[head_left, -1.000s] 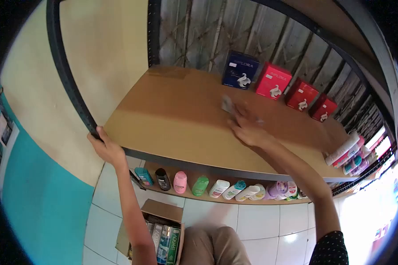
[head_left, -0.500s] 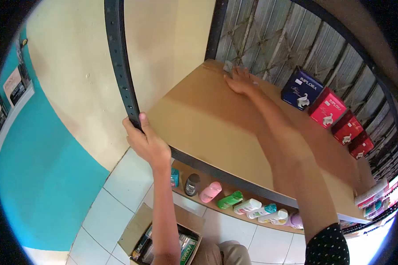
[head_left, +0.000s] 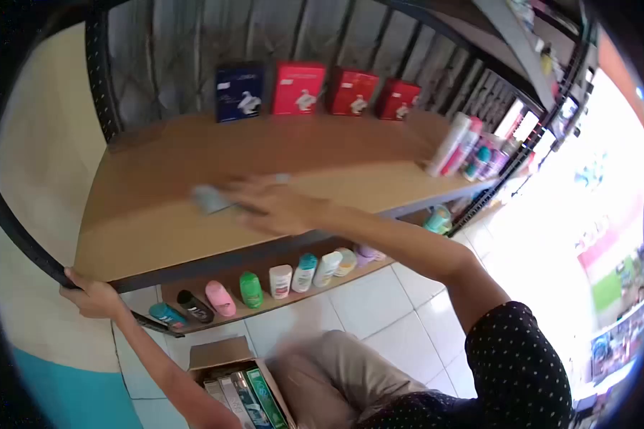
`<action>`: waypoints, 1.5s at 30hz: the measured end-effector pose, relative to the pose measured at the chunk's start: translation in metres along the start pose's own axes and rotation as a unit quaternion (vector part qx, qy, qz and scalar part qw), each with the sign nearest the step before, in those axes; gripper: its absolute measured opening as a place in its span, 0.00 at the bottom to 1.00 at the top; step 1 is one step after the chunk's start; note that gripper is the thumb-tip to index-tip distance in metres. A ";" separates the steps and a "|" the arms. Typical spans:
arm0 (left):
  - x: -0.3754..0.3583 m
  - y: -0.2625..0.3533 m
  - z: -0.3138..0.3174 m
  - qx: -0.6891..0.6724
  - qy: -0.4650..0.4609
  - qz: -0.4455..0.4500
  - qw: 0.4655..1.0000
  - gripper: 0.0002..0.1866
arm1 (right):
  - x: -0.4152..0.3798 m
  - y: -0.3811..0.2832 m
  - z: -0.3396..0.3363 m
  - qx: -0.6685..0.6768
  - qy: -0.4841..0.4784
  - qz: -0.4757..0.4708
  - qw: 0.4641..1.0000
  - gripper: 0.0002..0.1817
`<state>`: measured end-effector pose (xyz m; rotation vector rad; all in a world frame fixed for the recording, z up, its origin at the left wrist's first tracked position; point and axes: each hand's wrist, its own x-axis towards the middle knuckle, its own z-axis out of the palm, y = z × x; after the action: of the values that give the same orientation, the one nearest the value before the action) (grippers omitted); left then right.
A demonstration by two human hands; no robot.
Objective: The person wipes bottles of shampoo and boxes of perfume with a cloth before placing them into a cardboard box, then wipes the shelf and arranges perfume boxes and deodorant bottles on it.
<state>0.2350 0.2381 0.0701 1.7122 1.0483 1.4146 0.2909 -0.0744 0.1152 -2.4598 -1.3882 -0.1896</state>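
My left hand [head_left: 95, 298] is wrapped round the black slotted metal post [head_left: 23, 236] at the shelf's front left corner. Blurred by motion, my right hand [head_left: 283, 207] lies over a light grey-blue cloth [head_left: 211, 199] on the brown shelf board [head_left: 365, 154]. Part of the cloth pokes out beyond the fingers, and the rest is hidden under the hand. Behind it, along the back edge, stand a dark blue box [head_left: 239, 93], a pink-red box [head_left: 298, 89] and two smaller red boxes [head_left: 352, 93].
White and pink spray cans [head_left: 449, 146] stand at the board's right end. Several bottles, among them a green bottle [head_left: 251, 290], line the lower shelf. An open carton [head_left: 222, 352] with packaged boxes sits by my legs. A metal shutter [head_left: 186, 79] closes off the back.
My right hand has drawn the cloth from the back left corner towards the front middle of the board. My left hand still holds the post. The view has swung right.
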 end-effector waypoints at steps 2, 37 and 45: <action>0.006 -0.010 0.007 0.058 0.014 0.031 0.998 0.31 | -0.076 0.041 -0.022 -0.049 0.008 0.144 0.988 0.26; -0.098 0.195 0.247 -0.299 -0.595 0.055 0.744 0.30 | -0.183 0.050 -0.085 -0.072 0.118 0.338 0.931 0.26; -0.087 0.174 0.210 -0.427 -0.434 -0.058 0.791 0.23 | -0.101 0.018 -0.051 -0.013 -0.035 0.068 0.997 0.32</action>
<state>0.4623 0.0812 0.1456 1.2842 -0.0455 0.6468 0.2555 -0.1822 0.1331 -2.5940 -1.2461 -0.0925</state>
